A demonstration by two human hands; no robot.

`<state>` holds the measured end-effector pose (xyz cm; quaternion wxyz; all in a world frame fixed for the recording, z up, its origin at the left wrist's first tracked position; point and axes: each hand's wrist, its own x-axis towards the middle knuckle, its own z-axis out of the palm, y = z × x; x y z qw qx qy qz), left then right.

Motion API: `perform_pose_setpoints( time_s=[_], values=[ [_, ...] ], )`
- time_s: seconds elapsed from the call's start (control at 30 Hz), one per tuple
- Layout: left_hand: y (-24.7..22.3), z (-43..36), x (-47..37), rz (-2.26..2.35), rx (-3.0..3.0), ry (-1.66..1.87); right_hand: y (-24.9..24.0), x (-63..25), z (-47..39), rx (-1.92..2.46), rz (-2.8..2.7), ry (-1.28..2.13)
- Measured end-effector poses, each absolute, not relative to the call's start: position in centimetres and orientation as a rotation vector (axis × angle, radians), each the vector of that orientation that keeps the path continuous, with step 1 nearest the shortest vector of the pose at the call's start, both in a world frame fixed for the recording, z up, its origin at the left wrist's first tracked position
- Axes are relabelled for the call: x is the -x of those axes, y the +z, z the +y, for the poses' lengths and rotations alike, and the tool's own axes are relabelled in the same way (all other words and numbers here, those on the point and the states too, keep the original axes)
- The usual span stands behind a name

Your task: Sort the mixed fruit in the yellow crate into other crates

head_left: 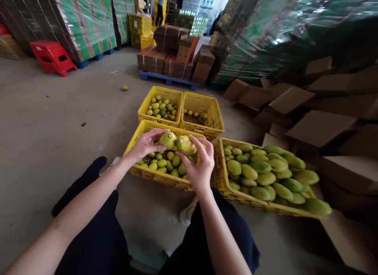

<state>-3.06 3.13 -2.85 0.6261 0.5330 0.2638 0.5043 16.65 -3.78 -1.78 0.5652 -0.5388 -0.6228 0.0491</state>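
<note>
My left hand (150,143) pinches a yellow-green lemon (168,141) between thumb and fingers. Another lemon (186,145), yellow-green with a pale nub at its end, is gripped by my right hand (201,158). The two lemons are side by side, close together, above the near yellow crate (165,181). Inside that crate lie several green and yellow lemons (162,163); my hands hide part of them.
To the right, a yellow crate (245,199) is heaped with larger-looking green-yellow fruit. Behind stand two crates, one well filled (141,109), one with few fruits (217,113). Cardboard boxes (321,127) lie right. One fruit (124,88) and a red stool (53,56) are on the floor.
</note>
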Motion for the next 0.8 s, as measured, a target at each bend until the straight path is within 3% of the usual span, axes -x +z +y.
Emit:
perform_pose_setpoints(
  time_s=[0.23, 0.57, 0.8],
  values=[
    [-4.3, 3.0, 1.2, 0.617, -0.728, 1.198, -2.8, -16.0, -3.2, 1.233, -1.011, 0.83],
    [-4.7, 1.7, -0.1, 0.664, -0.604, 1.172, -3.7, -13.2, -3.6, 1.248, -0.953, 1.044],
    [-3.7, 1.8, -0.5, 0.658, -0.545, 1.117, -3.7, -12.8, -2.4, 1.045, -0.474, 1.363]
  ],
)
